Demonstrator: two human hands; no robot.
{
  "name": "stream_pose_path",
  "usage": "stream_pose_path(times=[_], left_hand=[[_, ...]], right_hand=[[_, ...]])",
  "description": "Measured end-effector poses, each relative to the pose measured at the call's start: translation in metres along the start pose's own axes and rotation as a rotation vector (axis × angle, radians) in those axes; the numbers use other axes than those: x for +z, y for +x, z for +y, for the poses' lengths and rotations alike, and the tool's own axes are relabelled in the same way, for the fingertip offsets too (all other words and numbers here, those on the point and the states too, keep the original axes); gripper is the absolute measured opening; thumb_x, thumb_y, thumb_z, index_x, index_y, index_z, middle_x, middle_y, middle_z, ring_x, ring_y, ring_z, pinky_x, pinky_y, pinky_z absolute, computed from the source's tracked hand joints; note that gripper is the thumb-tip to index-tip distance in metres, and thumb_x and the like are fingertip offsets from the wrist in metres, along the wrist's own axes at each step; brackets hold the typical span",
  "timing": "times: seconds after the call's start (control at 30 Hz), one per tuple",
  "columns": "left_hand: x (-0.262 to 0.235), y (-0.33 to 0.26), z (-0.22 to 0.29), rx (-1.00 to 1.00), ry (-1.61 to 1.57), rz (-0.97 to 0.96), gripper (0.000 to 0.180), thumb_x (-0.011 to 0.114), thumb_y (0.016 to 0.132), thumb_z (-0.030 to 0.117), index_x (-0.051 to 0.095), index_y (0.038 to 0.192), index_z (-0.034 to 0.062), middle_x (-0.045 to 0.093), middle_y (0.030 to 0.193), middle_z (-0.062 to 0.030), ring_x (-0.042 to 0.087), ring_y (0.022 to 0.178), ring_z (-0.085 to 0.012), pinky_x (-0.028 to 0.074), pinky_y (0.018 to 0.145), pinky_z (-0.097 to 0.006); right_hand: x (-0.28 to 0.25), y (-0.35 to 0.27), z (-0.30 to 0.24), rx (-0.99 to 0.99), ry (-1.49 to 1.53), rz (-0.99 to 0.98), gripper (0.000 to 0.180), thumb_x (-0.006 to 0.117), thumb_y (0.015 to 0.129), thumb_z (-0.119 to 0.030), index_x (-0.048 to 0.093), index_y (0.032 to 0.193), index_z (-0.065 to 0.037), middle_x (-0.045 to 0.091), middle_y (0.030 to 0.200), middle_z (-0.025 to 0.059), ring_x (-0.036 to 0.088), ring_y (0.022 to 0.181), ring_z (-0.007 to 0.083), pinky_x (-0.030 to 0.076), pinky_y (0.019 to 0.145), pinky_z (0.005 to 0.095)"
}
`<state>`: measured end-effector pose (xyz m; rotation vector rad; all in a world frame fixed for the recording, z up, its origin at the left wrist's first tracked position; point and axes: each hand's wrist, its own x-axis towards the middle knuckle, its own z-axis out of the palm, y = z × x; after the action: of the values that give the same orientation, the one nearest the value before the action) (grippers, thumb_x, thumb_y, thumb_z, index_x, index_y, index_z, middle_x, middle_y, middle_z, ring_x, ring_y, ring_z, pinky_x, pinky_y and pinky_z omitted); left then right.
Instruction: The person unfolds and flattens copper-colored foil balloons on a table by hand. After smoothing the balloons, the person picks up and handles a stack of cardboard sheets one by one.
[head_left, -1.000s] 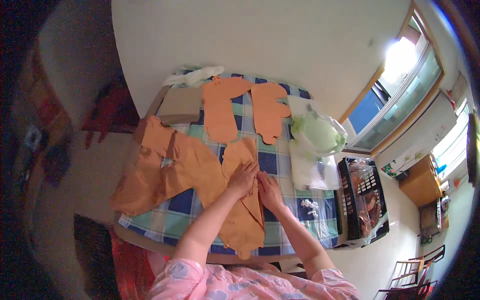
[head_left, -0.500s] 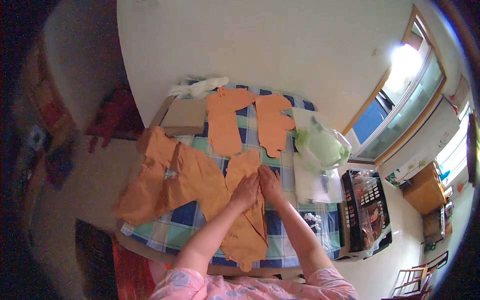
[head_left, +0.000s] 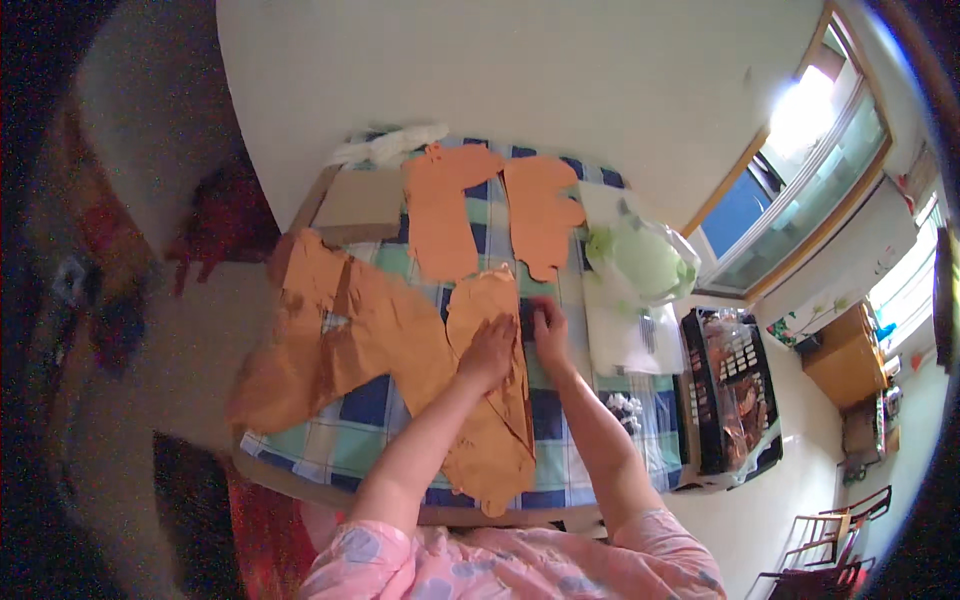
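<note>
Flat gold foil pieces, which look like uninflated foil balloons, lie on a checked tablecloth. My left hand (head_left: 487,356) rests with its fingers stretched out on the upper part of the folded foil balloon (head_left: 490,455) in front of me. Just right of that balloon's edge, my right hand (head_left: 552,338) is over the cloth, fingers loosely curled and apart, with nothing visible in them. A larger crumpled gold foil sheet (head_left: 385,330) spreads to the left and meets the folded one. Two flat orange foil pieces, one left (head_left: 440,225) and one right (head_left: 540,215), lie farther back.
A cardboard-coloured flat box (head_left: 360,205) and white gloves or cloth (head_left: 388,143) are at the back left. Clear plastic with a green-white bag (head_left: 640,262) lies at the right. Beside the table stands a black crate (head_left: 735,390). A wall rises behind.
My right hand has come away from the folded balloon's edge to the right, and its fingers have curled. My left hand stays on the foil. The whole view has shifted slightly.
</note>
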<state>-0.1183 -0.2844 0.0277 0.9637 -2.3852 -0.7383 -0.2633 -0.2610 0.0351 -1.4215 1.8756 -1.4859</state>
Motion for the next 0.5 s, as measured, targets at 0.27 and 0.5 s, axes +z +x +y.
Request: stream_pose_path(times=[0.27,0.5], left_hand=[[0.01,0.009,-0.018,0.111,0.214,-0.037,0.048,0.039,0.087,0.014,0.039,0.132,-0.0025,0.04,0.137,-0.0181,0.031,0.133,-0.0289,0.021,0.111,-0.042],[0.014,0.003,-0.021,0.187,0.233,0.065,0.046,0.041,0.085,0.011,0.042,0.129,-0.0027,0.042,0.135,-0.0179,0.035,0.13,-0.0296,0.024,0.109,-0.043]], right_hand=[[-0.025,-0.076,-0.001,-0.014,0.251,-0.326,0.018,0.042,0.086,0.002,0.06,0.089,0.001,0.062,0.086,0.0088,0.059,0.084,0.0151,0.046,0.079,0.0276],[-0.047,-0.12,-0.022,0.174,0.279,-0.39,0.014,0.046,0.085,0.001,0.059,0.082,0.001,0.064,0.078,0.0078,0.059,0.075,0.0157,0.048,0.07,0.0289]])
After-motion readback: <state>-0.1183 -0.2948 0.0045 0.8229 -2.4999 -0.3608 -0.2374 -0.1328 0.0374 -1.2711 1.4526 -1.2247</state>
